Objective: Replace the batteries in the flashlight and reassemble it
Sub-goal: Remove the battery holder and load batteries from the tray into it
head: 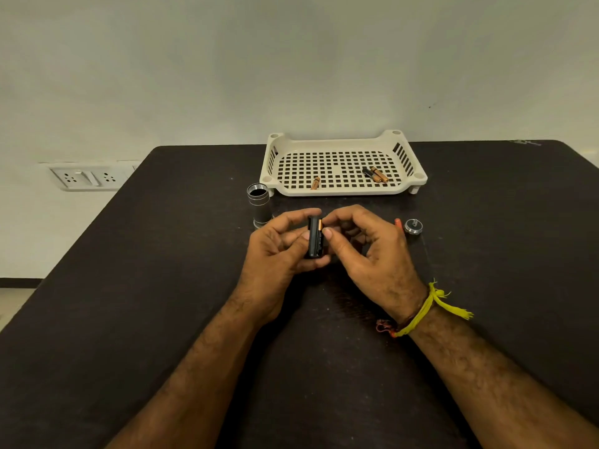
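My left hand point(275, 251) grips a black battery holder point(313, 237) upright above the table. A copper-topped battery point(320, 233) sits against the holder's right side, and my right hand point(366, 251) pinches it with thumb and forefinger. The flashlight body point(259, 205), black with silver rings, stands open-end up just left of my hands. Its silver tail cap point(413, 226) lies to the right, beside a small orange piece point(398, 223).
A cream perforated tray point(340, 190) sits at the table's far edge with one battery point(315, 183) near its front left and two batteries point(375, 174) at its right. The black table point(162, 286) meets a wall with a socket panel point(87, 178) on the left.
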